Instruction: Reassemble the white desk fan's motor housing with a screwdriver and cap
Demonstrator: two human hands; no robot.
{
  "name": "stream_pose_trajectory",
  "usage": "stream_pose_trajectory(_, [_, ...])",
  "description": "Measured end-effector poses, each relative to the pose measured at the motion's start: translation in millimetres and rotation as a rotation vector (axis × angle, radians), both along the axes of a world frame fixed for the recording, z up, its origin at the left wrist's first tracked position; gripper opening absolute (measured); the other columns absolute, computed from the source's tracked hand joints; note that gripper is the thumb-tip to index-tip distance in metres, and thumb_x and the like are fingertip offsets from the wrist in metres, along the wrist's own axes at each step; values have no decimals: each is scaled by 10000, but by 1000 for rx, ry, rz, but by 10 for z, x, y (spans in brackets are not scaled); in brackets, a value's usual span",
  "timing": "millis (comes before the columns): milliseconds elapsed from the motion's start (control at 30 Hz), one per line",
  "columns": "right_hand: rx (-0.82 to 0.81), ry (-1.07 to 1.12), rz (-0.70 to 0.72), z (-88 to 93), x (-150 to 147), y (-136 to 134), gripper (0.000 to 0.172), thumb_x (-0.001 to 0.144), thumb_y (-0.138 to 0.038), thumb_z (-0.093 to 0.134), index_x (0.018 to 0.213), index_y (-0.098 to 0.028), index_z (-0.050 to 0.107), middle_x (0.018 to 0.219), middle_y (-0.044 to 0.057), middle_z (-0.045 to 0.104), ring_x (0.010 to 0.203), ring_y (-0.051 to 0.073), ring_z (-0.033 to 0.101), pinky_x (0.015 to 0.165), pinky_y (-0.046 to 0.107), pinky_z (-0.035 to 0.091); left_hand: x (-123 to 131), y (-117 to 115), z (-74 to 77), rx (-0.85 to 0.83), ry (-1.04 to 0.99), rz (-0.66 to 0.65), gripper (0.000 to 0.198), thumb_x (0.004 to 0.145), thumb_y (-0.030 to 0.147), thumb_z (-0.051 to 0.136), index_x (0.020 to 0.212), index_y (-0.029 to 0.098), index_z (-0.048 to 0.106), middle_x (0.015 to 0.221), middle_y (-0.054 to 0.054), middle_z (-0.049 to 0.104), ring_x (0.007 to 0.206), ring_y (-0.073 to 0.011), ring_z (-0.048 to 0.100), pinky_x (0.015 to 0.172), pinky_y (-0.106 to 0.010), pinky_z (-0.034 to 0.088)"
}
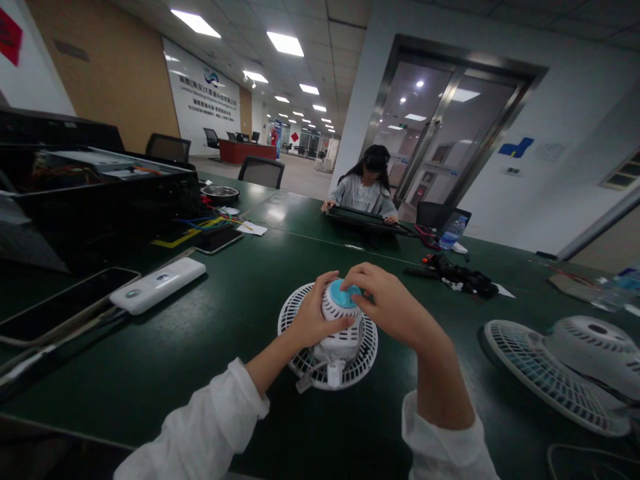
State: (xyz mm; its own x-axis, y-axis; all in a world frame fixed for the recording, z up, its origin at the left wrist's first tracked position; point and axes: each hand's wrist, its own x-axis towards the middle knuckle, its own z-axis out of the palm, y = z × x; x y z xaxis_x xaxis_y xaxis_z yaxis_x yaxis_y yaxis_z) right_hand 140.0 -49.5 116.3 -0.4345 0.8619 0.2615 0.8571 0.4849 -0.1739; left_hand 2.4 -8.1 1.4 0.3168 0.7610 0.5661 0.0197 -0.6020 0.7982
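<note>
Where both hands meet: a fan unit [350, 333] of white plastic, set grille-down on the worktop [225, 333], directly before the wearer.
Grille [369, 355]: round, rigid, with slots in concentric rings, spread beneath the housing.
Housing [341, 347]: rounded and tapering upward, pierced by rows of short vents; a small white block hangs at its near side, detail too small to identify.
Blue cap [336, 292]: light blue disc, smooth, on top of the housing.
Left hand [316, 319]: fingers curved around the housing's upper part, gripping it, thumb across the near face.
Right hand [387, 303]: fingers bent, tips on the blue cap; whether they pinch it or only press cannot be told.
Sleeves [215, 413]: white cloth, creased, pushed back from both wrists.
Second fan unit [590, 343]: at right, well apart, similar slotted grille and domed white body.
White device [157, 285]: glossy, oblong, rounded edges, at left beside a dark-screened phone [65, 303].
Worktop surface: dark green, smooth, faintly reflective.
</note>
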Motion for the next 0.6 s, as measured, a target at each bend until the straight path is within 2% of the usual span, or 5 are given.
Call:
stream_pose_trajectory(67, [-43, 7, 54, -11, 38, 14, 278, 762, -14, 475, 923, -182, 628, 1043, 58, 575, 983, 175, 518, 867, 318, 398, -4, 0, 2, -5, -3, -2, 734, 645, 339, 717, 1243, 186, 321, 1217, -106, 475, 1123, -277, 469, 968, -411, 356])
stream_pose_trajectory(200, [-83, 8, 58, 10, 36, 6, 245, 779, -35, 512, 948, -172, 625, 1080, 62, 580, 1012, 181, 508, 896, 342, 391, -4, -6, 13, -22, -15, -14, 741, 645, 342, 719, 1245, 179, 317, 1215, -111, 473, 1120, -273, 471, 966, -410, 360])
stream_pose_trajectory(333, [-131, 24, 109, 58, 5, -37, 146, 771, -82, 588, 897, -152, 613, 1049, 60, 606, 990, 179, 508, 841, 315, 418, 6, -12, 17, -14, -4, -10, 739, 647, 350, 718, 1245, 172, 321, 1257, -123, 447, 1168, -281, 437, 1003, -419, 324])
stream_pose_trajectory(600, [-66, 23, 122, 49, -7, -9, 129, 748, -103, 643, 867, -144, 616, 945, 52, 647, 935, 178, 539, 831, 323, 420, 14, -17, 20, -24, -16, -10, 730, 643, 343, 717, 1240, 182, 329, 1250, -114, 451, 1162, -280, 444, 1005, -419, 323])
